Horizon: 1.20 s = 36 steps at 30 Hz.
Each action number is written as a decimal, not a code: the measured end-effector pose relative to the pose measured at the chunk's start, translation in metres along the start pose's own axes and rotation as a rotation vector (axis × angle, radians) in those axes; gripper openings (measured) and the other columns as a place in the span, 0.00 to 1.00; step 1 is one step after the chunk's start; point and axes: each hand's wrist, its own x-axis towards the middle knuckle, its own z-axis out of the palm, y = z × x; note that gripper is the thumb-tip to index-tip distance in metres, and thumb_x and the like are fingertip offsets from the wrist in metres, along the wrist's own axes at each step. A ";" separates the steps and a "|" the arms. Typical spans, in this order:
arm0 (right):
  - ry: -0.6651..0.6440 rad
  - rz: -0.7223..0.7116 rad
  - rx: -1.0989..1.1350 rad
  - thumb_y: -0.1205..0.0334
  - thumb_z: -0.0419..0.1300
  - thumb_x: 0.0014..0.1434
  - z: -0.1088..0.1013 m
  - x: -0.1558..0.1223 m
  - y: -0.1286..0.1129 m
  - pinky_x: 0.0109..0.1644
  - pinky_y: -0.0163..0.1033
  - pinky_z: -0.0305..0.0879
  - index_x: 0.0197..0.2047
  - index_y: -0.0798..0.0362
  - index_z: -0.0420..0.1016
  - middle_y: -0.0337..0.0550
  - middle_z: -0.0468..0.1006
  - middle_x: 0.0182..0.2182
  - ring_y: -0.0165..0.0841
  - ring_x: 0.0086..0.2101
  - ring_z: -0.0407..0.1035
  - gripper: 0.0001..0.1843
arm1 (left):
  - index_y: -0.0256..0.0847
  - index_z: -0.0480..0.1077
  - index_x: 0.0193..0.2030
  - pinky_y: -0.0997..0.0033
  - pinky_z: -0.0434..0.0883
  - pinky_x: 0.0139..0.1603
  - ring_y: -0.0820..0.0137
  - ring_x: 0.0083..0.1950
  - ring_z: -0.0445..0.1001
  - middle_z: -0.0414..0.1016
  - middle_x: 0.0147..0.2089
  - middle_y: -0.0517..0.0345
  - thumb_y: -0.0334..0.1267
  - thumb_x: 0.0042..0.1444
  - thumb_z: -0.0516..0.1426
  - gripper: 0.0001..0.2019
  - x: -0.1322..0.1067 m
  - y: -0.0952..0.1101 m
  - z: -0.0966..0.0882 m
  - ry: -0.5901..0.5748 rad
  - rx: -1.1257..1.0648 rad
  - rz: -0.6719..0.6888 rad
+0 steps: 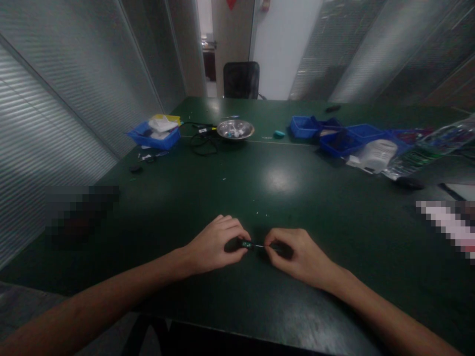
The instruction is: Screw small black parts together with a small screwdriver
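Near the front of the dark green table, my left hand (223,244) grips a small dark piece with green spots (247,244) between thumb and fingers. It looks like a little electronic part, but its exact kind is too small to tell. From its right end a thin pale strip (259,245), perhaps a wire or slim rod, runs across to my right hand (292,251). The thumb and forefinger of that hand pinch the strip's far end. Both hands are low over the tabletop, a short gap apart.
At the back stand a metal bowl (236,129) of small white parts, a blue bin (159,140) on the left, and several blue trays (304,127) on the right. A clear plastic bottle (426,148) lies at right. White specks dot the green table (185,198).
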 end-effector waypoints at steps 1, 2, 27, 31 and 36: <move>-0.009 0.002 0.001 0.68 0.60 0.61 -0.001 0.000 0.000 0.32 0.34 0.61 0.37 0.52 0.76 0.35 0.74 0.28 0.28 0.26 0.68 0.04 | 0.44 0.74 0.51 0.61 0.60 0.51 0.64 0.50 0.72 0.77 0.47 0.56 0.38 0.65 0.61 0.09 0.000 0.000 0.000 0.003 0.001 0.001; -0.018 0.003 0.001 0.69 0.60 0.61 -0.001 0.000 0.001 0.32 0.33 0.60 0.37 0.52 0.76 0.35 0.74 0.27 0.27 0.26 0.67 0.04 | 0.44 0.74 0.50 0.61 0.60 0.51 0.64 0.50 0.72 0.77 0.47 0.56 0.38 0.65 0.60 0.08 0.000 0.000 0.000 0.004 0.003 0.002; -0.025 -0.020 -0.003 0.69 0.59 0.62 0.000 0.001 -0.002 0.32 0.33 0.61 0.37 0.52 0.75 0.35 0.75 0.28 0.27 0.27 0.69 0.04 | 0.43 0.73 0.51 0.62 0.61 0.52 0.65 0.49 0.71 0.75 0.47 0.56 0.37 0.67 0.59 0.08 -0.001 -0.001 0.000 -0.025 0.021 0.026; -0.013 -0.047 -0.026 0.69 0.59 0.63 0.004 0.001 0.000 0.32 0.33 0.62 0.38 0.52 0.75 0.37 0.76 0.29 0.28 0.27 0.69 0.05 | 0.43 0.73 0.51 0.62 0.61 0.52 0.64 0.49 0.71 0.75 0.48 0.56 0.38 0.67 0.59 0.08 -0.001 -0.001 0.001 -0.025 0.030 0.027; 0.034 -0.107 -0.028 0.68 0.58 0.64 0.008 0.004 -0.003 0.31 0.34 0.61 0.39 0.53 0.76 0.38 0.76 0.29 0.28 0.26 0.70 0.05 | 0.43 0.73 0.51 0.61 0.61 0.52 0.64 0.49 0.71 0.75 0.48 0.56 0.38 0.67 0.59 0.08 -0.001 -0.002 0.002 -0.023 0.034 0.028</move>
